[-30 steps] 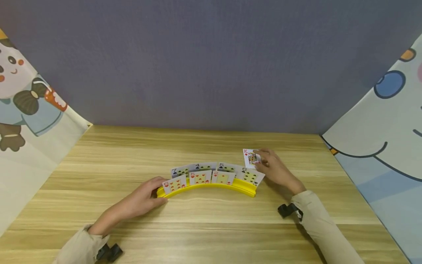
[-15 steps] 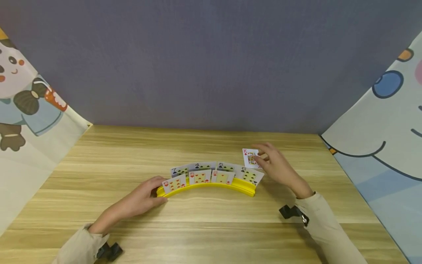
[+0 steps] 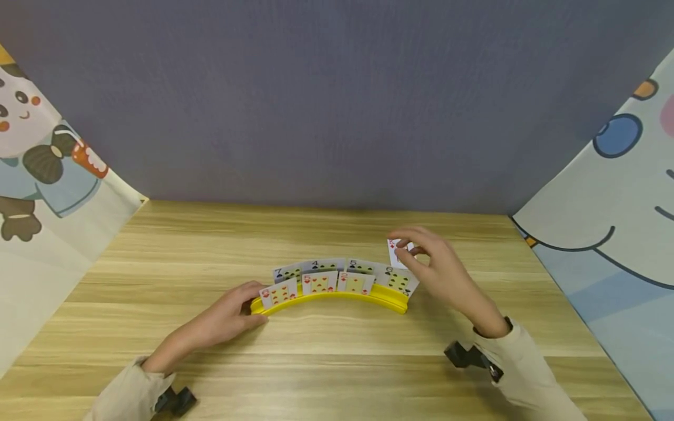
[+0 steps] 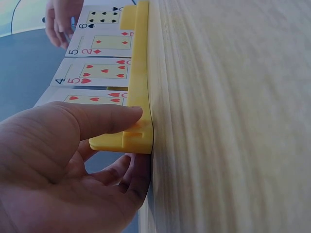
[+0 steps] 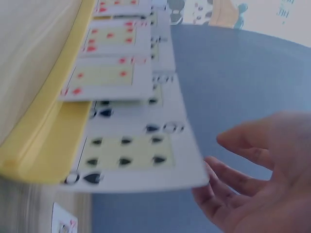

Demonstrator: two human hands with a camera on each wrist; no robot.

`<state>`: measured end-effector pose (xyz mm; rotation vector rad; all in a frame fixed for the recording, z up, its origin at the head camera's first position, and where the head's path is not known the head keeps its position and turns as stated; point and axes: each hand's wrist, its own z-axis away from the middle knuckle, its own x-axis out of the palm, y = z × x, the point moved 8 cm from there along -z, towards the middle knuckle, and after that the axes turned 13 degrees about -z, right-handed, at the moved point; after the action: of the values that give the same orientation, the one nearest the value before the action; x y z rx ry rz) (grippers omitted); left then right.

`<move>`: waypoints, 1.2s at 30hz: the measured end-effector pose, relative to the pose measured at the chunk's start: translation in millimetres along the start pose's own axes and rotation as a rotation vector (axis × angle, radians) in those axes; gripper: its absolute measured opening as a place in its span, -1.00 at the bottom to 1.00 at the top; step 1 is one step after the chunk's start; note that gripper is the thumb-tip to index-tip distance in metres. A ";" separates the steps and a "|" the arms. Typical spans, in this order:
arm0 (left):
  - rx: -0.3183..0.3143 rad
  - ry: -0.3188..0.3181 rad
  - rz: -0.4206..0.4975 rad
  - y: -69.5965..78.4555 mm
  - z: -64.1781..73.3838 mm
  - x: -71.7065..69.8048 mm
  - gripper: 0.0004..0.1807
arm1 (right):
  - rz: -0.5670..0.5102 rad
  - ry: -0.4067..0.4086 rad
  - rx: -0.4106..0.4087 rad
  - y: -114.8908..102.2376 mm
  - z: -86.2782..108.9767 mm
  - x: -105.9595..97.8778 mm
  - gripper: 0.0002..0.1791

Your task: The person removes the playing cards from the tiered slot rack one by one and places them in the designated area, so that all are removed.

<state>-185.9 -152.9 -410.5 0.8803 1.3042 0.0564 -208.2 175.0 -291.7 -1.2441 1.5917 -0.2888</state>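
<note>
In the head view, my left hand grips the left end of a curved yellow card holder, thumb on the near side. In its front row stand a hearts card, a five of hearts and a two of diamonds. Behind them are several spades, with the six of spades rightmost. A king of diamonds lies face up on the table beyond the holder's right end. My right hand is raised over that king, fingers loosely bent and holding nothing; it partly covers the card.
The wooden table ends at a grey-blue partition at the back. Panels printed with cartoon figures close off the left side and the right side.
My right hand has come off the king of diamonds, and its fingers have shifted left above it. The king stays where it lay. The left hand keeps its grip on the holder.
</note>
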 end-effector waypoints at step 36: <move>0.011 0.006 0.003 -1.3 -1.6 0.2 -0.51 | 0.164 -0.206 -0.070 -33.2 14.8 63.3 -0.79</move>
<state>-187.8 -152.9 -411.4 0.8915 1.3101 0.0544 -171.8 114.7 -310.7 -1.1485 1.5247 -0.0005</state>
